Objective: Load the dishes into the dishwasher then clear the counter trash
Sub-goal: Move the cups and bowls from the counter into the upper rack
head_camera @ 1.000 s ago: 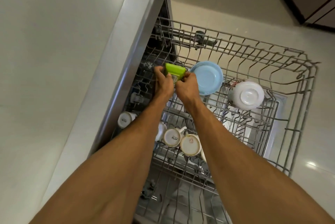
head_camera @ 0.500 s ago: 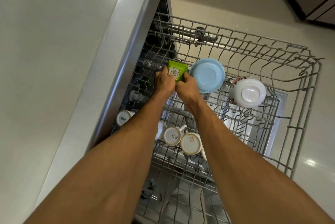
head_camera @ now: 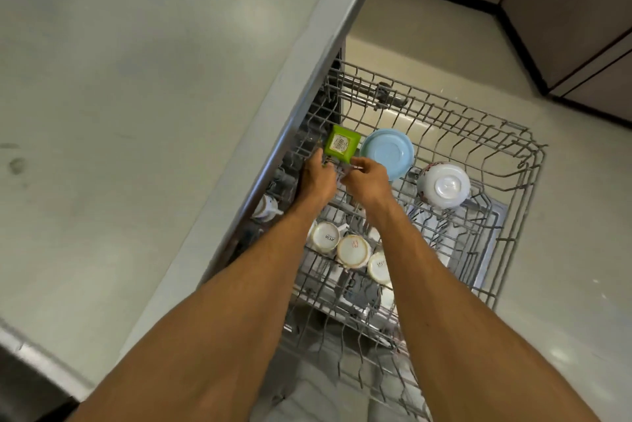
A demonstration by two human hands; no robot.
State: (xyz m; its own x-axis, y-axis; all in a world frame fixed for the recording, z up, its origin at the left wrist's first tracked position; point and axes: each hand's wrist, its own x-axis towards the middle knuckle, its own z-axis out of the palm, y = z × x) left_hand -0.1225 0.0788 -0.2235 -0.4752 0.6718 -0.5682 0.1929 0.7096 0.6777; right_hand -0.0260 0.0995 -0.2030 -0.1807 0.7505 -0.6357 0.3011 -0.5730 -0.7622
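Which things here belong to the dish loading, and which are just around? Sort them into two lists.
Job: green box, left hand, right hand, blue dish, white bowl, mugs, rack.

Just around: counter, floor, cabinets.

Rack: grey wire dishwasher rack (head_camera: 533,161), standing out from under the counter (head_camera: 136,113) edge.
Green container (head_camera: 342,147): square, bottom up, barcode label showing, at the rack's far left corner, just beside the blue dish.
Blue dish (head_camera: 388,153): round, upside down, between the green container and the white bowl (head_camera: 444,186).
Mugs (head_camera: 353,250): white, bottoms up, in a row nearer the person.
Left hand (head_camera: 316,178): fingertips at the container's lower left edge — grip unclear.
Right hand (head_camera: 367,178): fingers curled at its lower right corner — grip unclear.
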